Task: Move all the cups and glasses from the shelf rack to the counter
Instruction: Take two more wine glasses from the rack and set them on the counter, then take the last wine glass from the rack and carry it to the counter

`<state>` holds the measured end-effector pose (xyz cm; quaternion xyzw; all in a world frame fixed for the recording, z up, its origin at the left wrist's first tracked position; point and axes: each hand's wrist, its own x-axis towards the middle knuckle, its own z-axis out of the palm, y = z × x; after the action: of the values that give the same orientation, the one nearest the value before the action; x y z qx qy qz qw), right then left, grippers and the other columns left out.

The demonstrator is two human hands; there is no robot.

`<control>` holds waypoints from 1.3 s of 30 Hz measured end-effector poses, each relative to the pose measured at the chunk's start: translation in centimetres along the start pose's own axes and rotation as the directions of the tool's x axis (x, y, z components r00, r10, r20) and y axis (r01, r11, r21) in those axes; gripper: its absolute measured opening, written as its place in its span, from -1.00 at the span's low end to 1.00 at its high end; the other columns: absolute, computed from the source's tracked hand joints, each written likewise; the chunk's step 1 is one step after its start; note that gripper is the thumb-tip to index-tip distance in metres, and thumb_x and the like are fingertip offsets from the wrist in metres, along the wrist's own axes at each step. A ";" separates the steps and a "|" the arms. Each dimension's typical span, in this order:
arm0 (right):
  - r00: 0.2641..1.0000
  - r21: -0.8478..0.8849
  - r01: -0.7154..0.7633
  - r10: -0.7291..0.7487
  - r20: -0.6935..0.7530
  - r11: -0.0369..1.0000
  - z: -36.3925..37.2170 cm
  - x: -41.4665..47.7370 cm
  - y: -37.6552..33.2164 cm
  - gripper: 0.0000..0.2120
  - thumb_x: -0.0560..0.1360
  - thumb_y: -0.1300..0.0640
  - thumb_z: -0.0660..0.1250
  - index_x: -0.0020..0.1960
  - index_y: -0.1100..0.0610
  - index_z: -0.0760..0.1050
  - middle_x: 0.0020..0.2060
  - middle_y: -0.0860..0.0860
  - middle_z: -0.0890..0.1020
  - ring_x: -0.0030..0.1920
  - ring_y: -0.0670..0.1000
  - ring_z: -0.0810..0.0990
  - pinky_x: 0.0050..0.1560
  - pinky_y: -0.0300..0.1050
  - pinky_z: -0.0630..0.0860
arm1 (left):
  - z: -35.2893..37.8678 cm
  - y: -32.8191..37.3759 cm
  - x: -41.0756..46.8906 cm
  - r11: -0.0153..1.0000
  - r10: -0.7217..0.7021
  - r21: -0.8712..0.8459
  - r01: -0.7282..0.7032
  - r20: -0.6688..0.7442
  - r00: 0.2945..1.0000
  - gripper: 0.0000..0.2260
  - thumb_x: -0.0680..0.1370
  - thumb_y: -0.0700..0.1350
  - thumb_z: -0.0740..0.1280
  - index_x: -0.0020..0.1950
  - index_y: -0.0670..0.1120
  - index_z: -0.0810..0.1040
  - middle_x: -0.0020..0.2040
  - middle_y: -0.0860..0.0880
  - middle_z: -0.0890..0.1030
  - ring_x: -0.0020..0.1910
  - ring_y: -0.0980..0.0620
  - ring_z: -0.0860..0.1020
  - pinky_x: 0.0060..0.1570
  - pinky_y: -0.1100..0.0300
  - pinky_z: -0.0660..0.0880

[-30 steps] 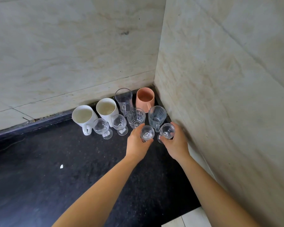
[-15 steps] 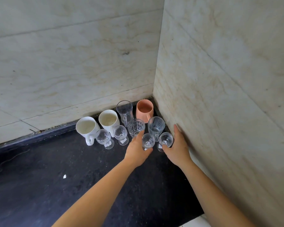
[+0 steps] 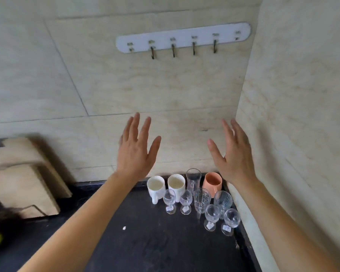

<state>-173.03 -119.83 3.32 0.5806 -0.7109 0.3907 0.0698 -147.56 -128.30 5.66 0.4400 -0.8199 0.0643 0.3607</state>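
My left hand (image 3: 135, 152) and right hand (image 3: 232, 156) hang spread and empty above the cups and glasses (image 3: 201, 199) packed into the counter (image 3: 145, 242) corner, where I judge a careless sweep could topple the nearest stemmed glasses (image 3: 231, 220) into the rest.

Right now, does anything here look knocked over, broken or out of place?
Nothing is tipped or spilled. Small oddities: the hook rail has hooks on only four of its six mounts, and a white speck lies on the counter.
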 end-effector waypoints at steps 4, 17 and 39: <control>0.978 0.044 0.207 -0.206 -0.024 0.977 2.4 0.9 -7.0 -0.31 0.62 -0.30 0.09 0.64 0.02 0.08 0.63 0.20 0.11 0.61 0.23 0.11 0.54 0.21 0.14 | -8.1 -3.9 -3.3 0.970 -0.067 0.228 0.089 -0.101 0.993 -0.42 0.66 0.15 0.14 0.59 -0.14 0.19 0.60 -0.26 0.11 0.59 -0.26 0.06 0.46 -0.23 0.18; 0.739 0.368 0.614 -0.672 0.040 0.698 9.1 -12.0 -35.2 -0.26 0.61 -0.28 0.12 0.67 0.03 0.01 0.65 0.20 -0.02 0.63 0.26 0.02 0.57 0.30 0.09 | -31.2 -12.0 -26.1 0.679 -0.440 0.503 0.535 -0.305 0.845 -0.39 0.65 0.24 0.06 0.63 0.01 0.02 0.63 -0.20 -0.01 0.61 -0.17 -0.06 0.51 -0.18 0.07; 0.192 0.790 0.607 -0.948 -0.253 -0.087 2.5 -67.4 -93.9 -0.23 0.57 -0.29 0.18 0.66 -0.03 0.04 0.66 0.14 0.00 0.63 0.24 0.05 0.54 0.32 0.10 | -81.7 -11.9 -83.9 -0.103 -0.526 0.484 0.869 -0.768 0.366 -0.35 0.62 0.25 0.05 0.64 0.01 0.01 0.64 -0.14 -0.11 0.61 -0.17 -0.10 0.45 -0.35 0.08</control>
<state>-68.27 -71.42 8.90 0.9112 0.0433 0.3950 -0.1085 -65.11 -44.29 8.56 0.9002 -0.2016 0.3414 0.1802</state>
